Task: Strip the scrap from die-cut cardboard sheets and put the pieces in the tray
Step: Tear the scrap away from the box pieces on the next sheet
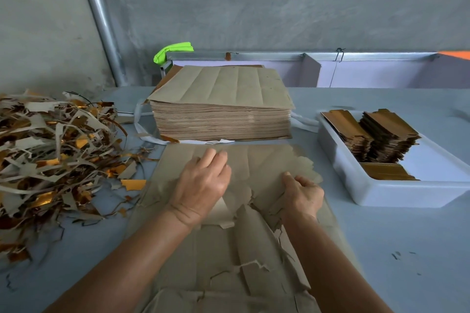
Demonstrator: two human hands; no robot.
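A grey-brown die-cut cardboard sheet [269, 160] lies flat in front of me, torn and lifted along its cut lines near the middle. My left hand [203, 183] presses flat on the sheet with fingers spread. My right hand [302, 193] grips a raised torn part of the sheet at its right side, fingers curled round the card. A white tray [376, 193] to the right holds stacks of gold-faced cut pieces [389, 140].
A thick stack of uncut sheets [221, 107] stands behind the working sheet. A big heap of grey and gold scrap strips [56, 150] covers the table's left side. A metal rail and lilac panels [368, 71] run along the back wall.
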